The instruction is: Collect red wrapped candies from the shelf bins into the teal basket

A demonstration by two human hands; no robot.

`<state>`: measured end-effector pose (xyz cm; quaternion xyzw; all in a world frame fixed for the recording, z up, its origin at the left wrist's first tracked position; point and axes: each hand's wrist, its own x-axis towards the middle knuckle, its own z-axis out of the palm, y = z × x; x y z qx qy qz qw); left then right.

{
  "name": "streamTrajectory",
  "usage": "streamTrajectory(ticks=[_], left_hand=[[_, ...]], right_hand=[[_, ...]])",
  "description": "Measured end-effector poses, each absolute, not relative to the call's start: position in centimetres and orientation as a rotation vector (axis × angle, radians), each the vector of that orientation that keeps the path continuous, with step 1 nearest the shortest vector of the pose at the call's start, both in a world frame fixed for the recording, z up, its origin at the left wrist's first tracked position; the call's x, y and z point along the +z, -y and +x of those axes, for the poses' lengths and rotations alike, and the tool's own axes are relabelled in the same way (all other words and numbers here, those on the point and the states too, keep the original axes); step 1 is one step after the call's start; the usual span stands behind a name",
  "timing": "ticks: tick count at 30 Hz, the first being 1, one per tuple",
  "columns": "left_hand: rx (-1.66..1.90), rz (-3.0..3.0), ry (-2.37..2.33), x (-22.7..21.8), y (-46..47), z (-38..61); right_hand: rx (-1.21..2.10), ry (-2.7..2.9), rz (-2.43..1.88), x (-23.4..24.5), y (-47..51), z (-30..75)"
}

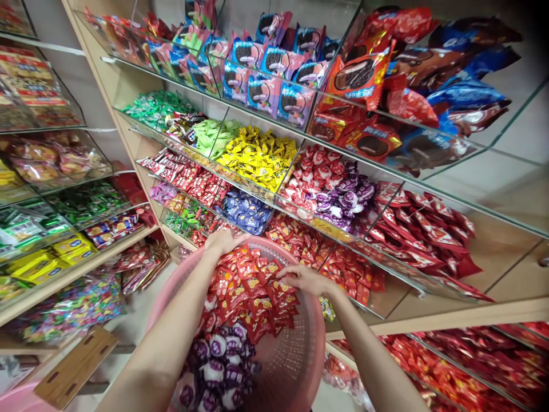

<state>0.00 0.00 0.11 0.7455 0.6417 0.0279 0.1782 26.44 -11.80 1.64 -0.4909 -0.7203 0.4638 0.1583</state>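
A round pink plastic basket (315, 343) with a perforated wall is tilted up below the shelves. Red wrapped candies (253, 286) fill its far part, and purple-and-white twist-wrapped candies (223, 363) lie nearer. My left hand (223, 243) grips the far rim; its thumb lies along the edge and its other fingers are partly hidden. Over the right side of the red candies is my right hand (306, 280), palm down, fingers apart and slightly bent, with the fingertips at the wrappers. Nothing shows held in it.
Glass-fronted shelves hold yellow candies (259, 157), blue candies (246, 209), red-and-purple candies (328, 183) and bagged cookies (355, 80). A glass shelf edge (377, 263) runs close behind my right hand. At lower left are a wooden board (77, 366) and a pink tub (21, 397).
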Motion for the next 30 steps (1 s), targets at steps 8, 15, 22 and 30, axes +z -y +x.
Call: streamTrajectory(ticks=[8, 15, 22, 30], left_hand=[[0.081, 2.100, -1.836, 0.1, 0.1, 0.0], [0.091, 2.114, -1.827, -0.2, -0.1, -0.2], [0.102, 2.097, -1.823, -0.2, -0.1, -0.3], [0.193, 2.080, -1.840, -0.3, 0.3, -0.5]], right_hand=[[0.746, 1.878, -1.685, 0.1, 12.4, 25.2], [0.537, 1.518, -1.582, 0.5, 17.8, 25.4], [0.500, 1.511, -1.576, 0.4, 15.2, 26.7], [0.668, 1.671, -1.524, -2.0, 2.7, 27.4]])
